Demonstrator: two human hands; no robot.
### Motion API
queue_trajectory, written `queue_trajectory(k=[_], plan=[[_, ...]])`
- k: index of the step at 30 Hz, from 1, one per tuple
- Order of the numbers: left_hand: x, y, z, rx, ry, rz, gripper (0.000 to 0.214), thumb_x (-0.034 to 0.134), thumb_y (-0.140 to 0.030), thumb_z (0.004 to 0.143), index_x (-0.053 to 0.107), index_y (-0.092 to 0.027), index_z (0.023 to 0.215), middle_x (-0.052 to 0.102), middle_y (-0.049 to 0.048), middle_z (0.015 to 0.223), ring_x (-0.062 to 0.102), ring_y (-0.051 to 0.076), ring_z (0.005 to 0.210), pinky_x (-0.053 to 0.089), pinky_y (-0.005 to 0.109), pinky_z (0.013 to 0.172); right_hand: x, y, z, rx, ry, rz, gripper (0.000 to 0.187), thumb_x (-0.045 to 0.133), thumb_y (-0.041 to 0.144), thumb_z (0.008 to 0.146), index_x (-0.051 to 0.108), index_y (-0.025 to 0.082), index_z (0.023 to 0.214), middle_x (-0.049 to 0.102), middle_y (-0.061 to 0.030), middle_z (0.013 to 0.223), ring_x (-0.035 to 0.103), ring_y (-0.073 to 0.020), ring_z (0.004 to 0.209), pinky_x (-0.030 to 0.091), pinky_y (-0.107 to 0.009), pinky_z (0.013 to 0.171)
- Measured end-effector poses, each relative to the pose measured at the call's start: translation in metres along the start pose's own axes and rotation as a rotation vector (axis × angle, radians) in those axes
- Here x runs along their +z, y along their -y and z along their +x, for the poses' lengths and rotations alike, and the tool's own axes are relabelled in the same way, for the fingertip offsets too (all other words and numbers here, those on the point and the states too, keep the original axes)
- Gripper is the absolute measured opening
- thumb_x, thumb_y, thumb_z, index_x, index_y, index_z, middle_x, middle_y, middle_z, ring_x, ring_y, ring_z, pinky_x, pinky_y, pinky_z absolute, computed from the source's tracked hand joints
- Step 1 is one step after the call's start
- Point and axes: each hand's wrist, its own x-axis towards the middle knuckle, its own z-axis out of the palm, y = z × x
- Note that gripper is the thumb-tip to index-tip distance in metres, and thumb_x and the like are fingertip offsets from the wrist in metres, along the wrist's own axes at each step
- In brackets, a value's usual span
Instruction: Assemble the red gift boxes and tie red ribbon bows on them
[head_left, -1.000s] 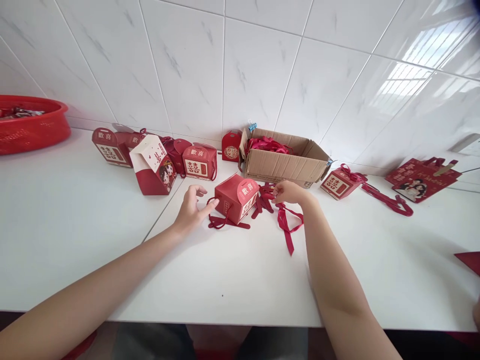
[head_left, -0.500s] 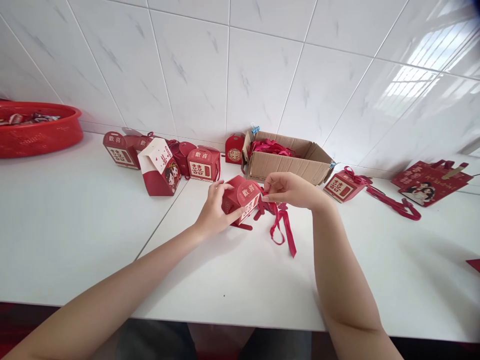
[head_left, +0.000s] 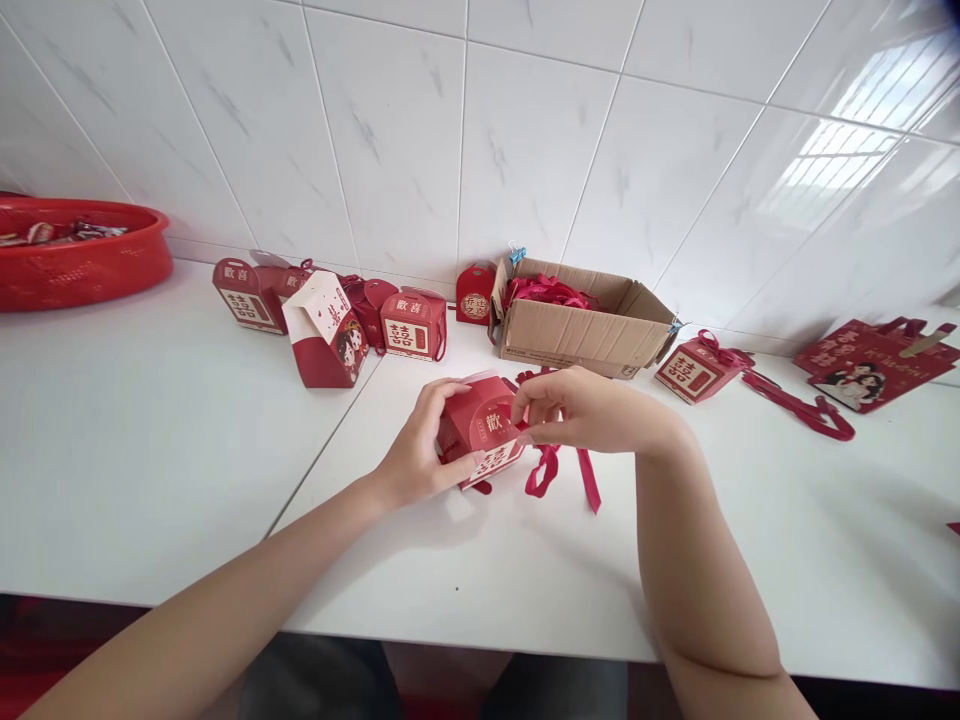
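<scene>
A red gift box [head_left: 480,412] with a rounded flap and a white printed label rests on the white table in front of me. My left hand [head_left: 424,450] grips it from the left, thumb along the front and fingers over the back. At the box's right side my right hand [head_left: 570,412] pinches a red ribbon [head_left: 520,424] against the flap; the fingertips partly cover the flap's lettering. A looped ribbon end [head_left: 543,470] and a straight tail [head_left: 589,482] hang down onto the table below my right hand.
Behind stands a cardboard box [head_left: 577,335] of red ribbons. Several finished-looking gift boxes [head_left: 412,325] line the wall at left, with a red basket [head_left: 82,265] of wrapped sweets beyond. At right are a bowed gift box [head_left: 694,370], loose ribbon [head_left: 802,408] and a red bag [head_left: 862,375].
The gift box has tilted and shifted slightly toward me in my left hand. My right hand has moved left and down, bringing the ribbon over the box's flap.
</scene>
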Motion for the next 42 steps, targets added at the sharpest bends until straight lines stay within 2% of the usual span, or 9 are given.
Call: queue_trajectory(k=[8,14,27,31,34,42], plan=[[0.001,-0.004,-0.002,-0.014,0.001,0.001,0.063,0.073,-0.037,0.074,0.039,-0.028,0.126,0.040,0.0118,0.132,0.049,0.031,0.121,0.050,0.047,0.095,0.000,-0.002,-0.001,0.013,0.016,-0.055,0.010,0.062,0.030,0.080,0.065,0.021,0.082,0.067,-0.0008,0.079,0.057,-0.0129,0.065,0.039,-0.024,0.054],[0.003,0.001,-0.004,0.026,-0.005,0.003,0.067,0.073,-0.039,0.073,0.038,-0.028,0.129,0.040,0.0123,0.134,0.046,0.033,0.125,0.049,0.048,0.097,0.002,0.000,-0.001,0.016,-0.021,0.018,0.006,0.062,0.027,0.080,0.063,0.021,0.081,0.066,0.0005,0.074,0.057,-0.0125,0.064,0.041,-0.024,0.054],[0.004,-0.002,-0.005,0.053,0.003,0.000,0.068,0.073,-0.040,0.073,0.039,-0.027,0.130,0.039,0.0129,0.134,0.045,0.033,0.127,0.047,0.049,0.100,0.006,-0.005,0.009,0.030,-0.005,0.064,0.007,0.062,0.025,0.079,0.068,0.021,0.082,0.071,-0.0009,0.082,0.063,-0.0150,0.072,0.045,-0.025,0.060],[0.003,-0.003,-0.005,0.030,0.018,-0.008,0.068,0.074,-0.039,0.073,0.038,-0.028,0.129,0.038,0.0129,0.135,0.045,0.033,0.127,0.047,0.049,0.099,0.008,-0.008,0.013,0.046,-0.064,0.061,0.010,0.062,0.026,0.079,0.069,0.023,0.085,0.071,-0.0001,0.082,0.063,-0.0147,0.072,0.044,-0.025,0.059],[0.003,-0.003,-0.005,0.026,0.027,-0.006,0.067,0.074,-0.038,0.073,0.038,-0.028,0.128,0.038,0.0129,0.135,0.045,0.033,0.127,0.047,0.049,0.099,0.011,-0.009,0.016,0.106,-0.145,0.044,0.013,0.064,0.027,0.076,0.061,0.024,0.088,0.069,0.0020,0.078,0.060,-0.0129,0.064,0.040,-0.024,0.053],[0.002,-0.003,-0.004,0.046,0.029,-0.020,0.063,0.073,-0.036,0.074,0.039,-0.028,0.126,0.039,0.0127,0.134,0.049,0.031,0.121,0.048,0.050,0.097,0.019,-0.013,0.025,0.149,-0.265,-0.153,0.026,0.071,0.037,0.069,0.051,0.022,0.073,0.060,0.0009,0.078,0.051,-0.0145,0.069,0.033,-0.025,0.053]])
